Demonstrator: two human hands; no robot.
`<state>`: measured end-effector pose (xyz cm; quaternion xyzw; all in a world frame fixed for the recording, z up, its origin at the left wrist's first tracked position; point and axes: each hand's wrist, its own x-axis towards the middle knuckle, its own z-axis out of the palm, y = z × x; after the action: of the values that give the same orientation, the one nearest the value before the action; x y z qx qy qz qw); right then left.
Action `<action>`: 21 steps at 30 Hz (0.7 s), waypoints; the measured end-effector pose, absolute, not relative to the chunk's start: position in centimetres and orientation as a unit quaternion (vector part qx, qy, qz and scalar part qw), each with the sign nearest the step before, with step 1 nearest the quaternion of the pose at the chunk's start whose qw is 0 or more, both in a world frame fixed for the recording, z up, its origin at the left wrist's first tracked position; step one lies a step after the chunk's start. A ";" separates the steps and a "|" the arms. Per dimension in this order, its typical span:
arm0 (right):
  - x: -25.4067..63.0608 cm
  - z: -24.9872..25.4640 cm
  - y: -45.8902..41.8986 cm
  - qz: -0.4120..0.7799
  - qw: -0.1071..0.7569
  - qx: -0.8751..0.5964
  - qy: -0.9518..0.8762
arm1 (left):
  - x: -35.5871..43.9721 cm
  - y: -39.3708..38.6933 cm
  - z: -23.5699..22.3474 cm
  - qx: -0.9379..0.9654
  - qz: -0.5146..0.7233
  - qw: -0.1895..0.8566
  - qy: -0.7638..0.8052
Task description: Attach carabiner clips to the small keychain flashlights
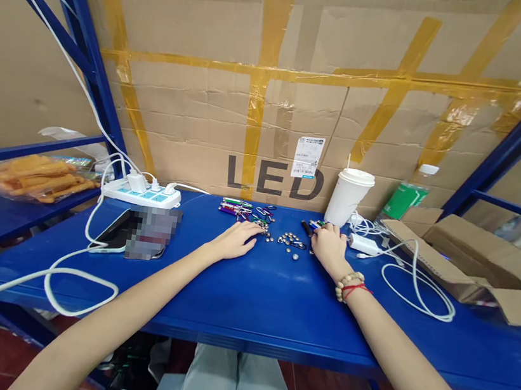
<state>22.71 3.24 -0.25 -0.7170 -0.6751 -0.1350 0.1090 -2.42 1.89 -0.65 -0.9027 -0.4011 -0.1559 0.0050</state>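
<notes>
Small round metal pieces lie loosely scattered near the middle of the blue tabletop, between the two hands, with one silvery piece a little apart at six o'clock from the rest. Taking this scatter as the centre of the clock, and twelve as the side away from the person, the left hand rests palm down at nine o'clock, its thumb standing apart from the fingers and its fingertips at a few more pieces. The right hand is at three o'clock, wearing a beaded bracelet with red string at the wrist. Its fingers reach over a blue object and beside a short black object; whether they grip anything, I cannot tell. The two hands are well apart from each other.

Coloured metal tubes lie in a group at ten o'clock, just beyond the left hand, with small clips among them. A white cup with a straw stands upright at two o'clock, and farther out that way is a bottle with a green label. An open cardboard box sits at three o'clock; at nine to ten is a white power strip.
</notes>
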 end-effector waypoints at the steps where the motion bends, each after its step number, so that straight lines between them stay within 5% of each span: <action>1: 22.7 -0.2 3.2 -0.133 0.112 -0.717 -0.675 | -2.4 1.9 -0.6 -0.903 -0.156 0.005 -0.401; 21: 22.6 -0.1 3.4 -0.062 0.184 -0.602 -0.774 | -2.4 1.9 -0.6 -0.899 -0.145 0.008 -0.414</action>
<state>22.64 3.39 -0.09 -0.6021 -0.7744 -0.0625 0.1838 -2.39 1.86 -0.59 -0.8988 -0.4137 -0.1449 0.0078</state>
